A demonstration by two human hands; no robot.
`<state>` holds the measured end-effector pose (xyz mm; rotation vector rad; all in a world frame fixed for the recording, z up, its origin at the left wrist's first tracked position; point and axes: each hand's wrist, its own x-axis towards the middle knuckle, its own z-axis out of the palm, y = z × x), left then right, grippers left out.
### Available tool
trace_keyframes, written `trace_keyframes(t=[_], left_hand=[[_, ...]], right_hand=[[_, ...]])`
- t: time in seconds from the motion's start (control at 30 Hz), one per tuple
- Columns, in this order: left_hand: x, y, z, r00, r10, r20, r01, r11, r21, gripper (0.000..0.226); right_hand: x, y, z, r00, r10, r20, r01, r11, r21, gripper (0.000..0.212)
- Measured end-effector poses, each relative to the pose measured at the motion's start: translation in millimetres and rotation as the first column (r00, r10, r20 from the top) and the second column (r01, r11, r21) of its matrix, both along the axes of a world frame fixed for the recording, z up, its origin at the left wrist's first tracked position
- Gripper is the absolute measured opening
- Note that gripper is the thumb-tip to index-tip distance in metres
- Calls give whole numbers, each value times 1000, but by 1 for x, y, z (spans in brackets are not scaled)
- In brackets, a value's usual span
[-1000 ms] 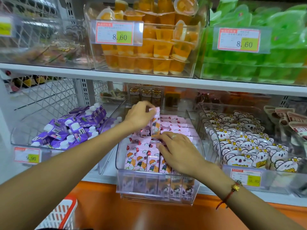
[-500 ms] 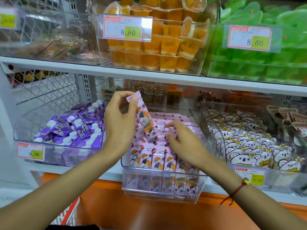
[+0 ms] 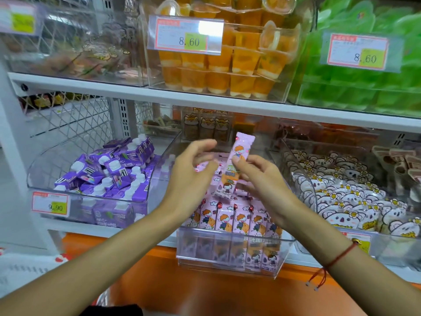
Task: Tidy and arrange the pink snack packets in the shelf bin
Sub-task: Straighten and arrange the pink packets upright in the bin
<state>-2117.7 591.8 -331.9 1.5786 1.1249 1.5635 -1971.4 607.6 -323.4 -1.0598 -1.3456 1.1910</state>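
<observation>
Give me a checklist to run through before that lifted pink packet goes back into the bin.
1. Packet held: ok, right hand pinches the pink packet at mid-length.
2. Left hand free: ok, open beside the packet, holding nothing.
3. Packet orientation: not ok, tilted, not upright like the front row.
4. Front row neat: ok, packets stand side by side.
5. Gap for it: cannot tell, hands hide the middle of the clear bin.

Purple cartons (image 3: 109,176) left, orange jelly cups (image 3: 230,71) above.
</observation>
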Motion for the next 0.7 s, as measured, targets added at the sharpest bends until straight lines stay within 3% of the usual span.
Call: trace_keyframes(t=[0.17, 0.33, 0.7], left_hand=[[8, 0, -9, 990, -63, -124, 62, 998, -17, 39], [7, 1, -12, 962, 53, -270, -35, 997, 70, 39], [8, 3, -16, 956, 77, -282, -41, 991, 130, 23]], right_hand=[[1, -3, -2, 995, 24, -93, -30, 998, -63, 26], [1, -1, -4, 997, 8, -75, -11, 999, -44, 28], [8, 4, -1, 996, 37, -78, -31, 996, 78, 31]])
